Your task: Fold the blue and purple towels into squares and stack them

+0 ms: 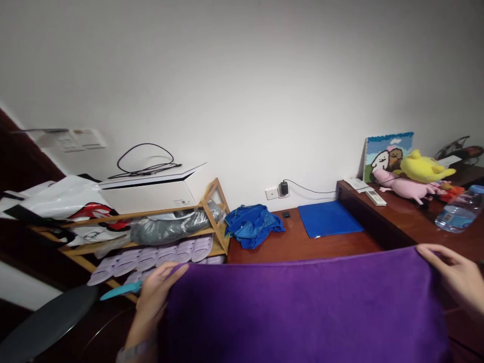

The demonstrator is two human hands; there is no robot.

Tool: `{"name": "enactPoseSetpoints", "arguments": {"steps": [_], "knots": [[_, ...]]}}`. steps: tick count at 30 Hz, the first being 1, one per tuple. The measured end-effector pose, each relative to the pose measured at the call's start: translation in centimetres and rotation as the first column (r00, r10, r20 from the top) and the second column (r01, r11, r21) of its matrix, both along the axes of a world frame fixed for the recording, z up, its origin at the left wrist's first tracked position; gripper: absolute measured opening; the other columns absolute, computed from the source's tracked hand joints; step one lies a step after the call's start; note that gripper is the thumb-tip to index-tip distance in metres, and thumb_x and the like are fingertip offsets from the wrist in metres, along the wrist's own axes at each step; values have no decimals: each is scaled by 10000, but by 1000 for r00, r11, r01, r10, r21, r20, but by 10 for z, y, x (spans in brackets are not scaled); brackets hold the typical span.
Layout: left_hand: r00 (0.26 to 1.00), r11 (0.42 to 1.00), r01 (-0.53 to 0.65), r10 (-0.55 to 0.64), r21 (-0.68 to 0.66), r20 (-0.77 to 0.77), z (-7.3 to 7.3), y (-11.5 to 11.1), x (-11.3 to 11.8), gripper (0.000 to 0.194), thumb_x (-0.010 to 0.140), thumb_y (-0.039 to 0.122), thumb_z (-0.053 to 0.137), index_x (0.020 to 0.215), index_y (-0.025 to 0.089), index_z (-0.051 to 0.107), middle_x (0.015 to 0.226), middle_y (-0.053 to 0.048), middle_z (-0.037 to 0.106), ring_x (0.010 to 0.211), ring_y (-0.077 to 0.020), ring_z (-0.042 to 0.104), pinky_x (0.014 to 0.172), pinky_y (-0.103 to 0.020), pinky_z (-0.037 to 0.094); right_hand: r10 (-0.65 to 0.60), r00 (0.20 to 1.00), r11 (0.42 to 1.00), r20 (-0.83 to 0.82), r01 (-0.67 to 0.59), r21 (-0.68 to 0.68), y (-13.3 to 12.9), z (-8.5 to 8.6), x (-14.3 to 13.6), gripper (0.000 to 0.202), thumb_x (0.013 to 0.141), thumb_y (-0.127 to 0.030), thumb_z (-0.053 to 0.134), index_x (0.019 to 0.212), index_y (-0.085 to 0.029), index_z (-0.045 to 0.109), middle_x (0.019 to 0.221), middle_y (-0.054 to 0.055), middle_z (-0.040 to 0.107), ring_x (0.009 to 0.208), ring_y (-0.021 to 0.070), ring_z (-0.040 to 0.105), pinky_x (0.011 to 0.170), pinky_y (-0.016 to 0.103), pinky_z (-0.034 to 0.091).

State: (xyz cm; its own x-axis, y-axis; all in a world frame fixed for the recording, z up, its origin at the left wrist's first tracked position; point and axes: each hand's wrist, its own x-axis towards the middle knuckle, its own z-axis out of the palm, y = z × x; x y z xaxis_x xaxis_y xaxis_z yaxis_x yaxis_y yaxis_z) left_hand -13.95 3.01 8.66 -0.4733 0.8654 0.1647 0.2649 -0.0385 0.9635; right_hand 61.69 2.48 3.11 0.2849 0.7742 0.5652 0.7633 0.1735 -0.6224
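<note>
A purple cloth (298,312) is stretched out between my two hands, its upper edge nearly level and its lower part running out of view. My left hand (157,295) pinches the cloth's upper left corner. At the upper right corner, my right hand (456,272) grips the cloth between thumb and fingers. Beyond the cloth, a flat blue cloth (328,219) lies on the reddish-brown desk (280,247). To its left is a crumpled heap of blue cloths (252,224).
On the left, a wooden rack (217,217) carries lilac slippers (147,257), a white box (151,194) and a cable (145,169). A black stool seat (49,322) is lower left. The raised right surface bears plush toys (408,184), a remote control (375,197) and a water bottle (459,212).
</note>
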Motion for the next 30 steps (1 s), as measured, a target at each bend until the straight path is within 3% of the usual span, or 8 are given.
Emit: {"name": "enactPoseSetpoints", "arguments": {"steps": [5, 9, 12, 15, 17, 23, 26, 30], "knots": [[953, 998, 17, -35, -62, -300, -71, 102, 10, 380, 689, 554, 764, 828, 203, 722, 894, -80, 795, 928, -295, 749, 895, -421, 602, 46, 931, 976, -361, -119, -182, 110, -13, -40, 538, 771, -682, 677, 941, -190, 816, 983, 122, 823, 891, 286, 768, 768, 354, 609], [909, 994, -103, 80, -34, -410, -130, 145, 45, 319, 782, 455, 671, 971, 206, 735, 1109, -151, 760, 1195, -372, 665, 1106, -536, 474, -96, 969, 974, -226, 46, -220, 173, -72, -80, 558, 845, -604, 516, 1020, -150, 789, 1114, 185, 781, 1034, 324, 718, 930, 466, 562], [885, 996, -82, 57, -35, -462, -179, 140, 74, 293, 832, 402, 637, 1028, 222, 758, 1265, -168, 720, 1312, -361, 604, 1181, -496, 406, -165, 986, 961, 2, 161, -226, 174, -140, -114, 580, 933, -513, 389, 1178, -131, 750, 1276, 216, 711, 1130, 336, 679, 992, 526, 528], [819, 993, -5, -63, -117, -571, -226, 124, 87, 379, 861, 394, 632, 1170, 217, 762, 1380, -160, 692, 1371, -352, 576, 1220, -486, 365, 45, 973, 949, 228, 30, -315, 150, -202, -139, 557, 988, -470, 338, 1292, -195, 715, 1403, 152, 667, 1283, 310, 617, 1121, 522, 446], [685, 973, 3, -170, -231, -709, -249, 119, 85, 495, 921, 406, 576, 1353, 195, 691, 1508, -158, 616, 1462, -344, 496, 1256, -506, 303, 131, 930, 896, 342, 36, -442, 136, -225, -147, 568, 996, -447, 329, 1414, -233, 648, 1525, 111, 591, 1423, 302, 515, 1213, 529, 341], [349, 935, -115, -277, -335, -895, -263, 136, 61, 566, 1035, 461, 404, 1496, 187, 585, 1590, -156, 541, 1483, -333, 476, 1215, -509, 367, 163, 872, 795, 462, 162, -584, 146, -211, -144, 598, 1003, -464, 324, 1527, -281, 548, 1598, 73, 519, 1461, 288, 461, 1198, 484, 344], [301, 961, -112, -211, -254, -930, -259, 150, 57, 554, 1063, 427, 335, 1443, 160, 636, 1530, -174, 596, 1434, -318, 530, 1201, -472, 390, 197, 860, 826, 470, 113, -553, 165, -205, -139, 593, 1023, -473, 299, 1534, -298, 542, 1605, 58, 513, 1457, 274, 464, 1210, 464, 326], [314, 942, -135, -254, -308, -915, -267, 164, 57, 560, 1056, 425, 377, 1538, 199, 548, 1616, -144, 511, 1506, -334, 446, 1227, -491, 356, 223, 855, 753, 468, 154, -640, 185, -222, -133, 626, 1039, -528, 289, 1632, -350, 381, 1724, 14, 329, 1586, 291, 272, 1283, 539, 171]]}}
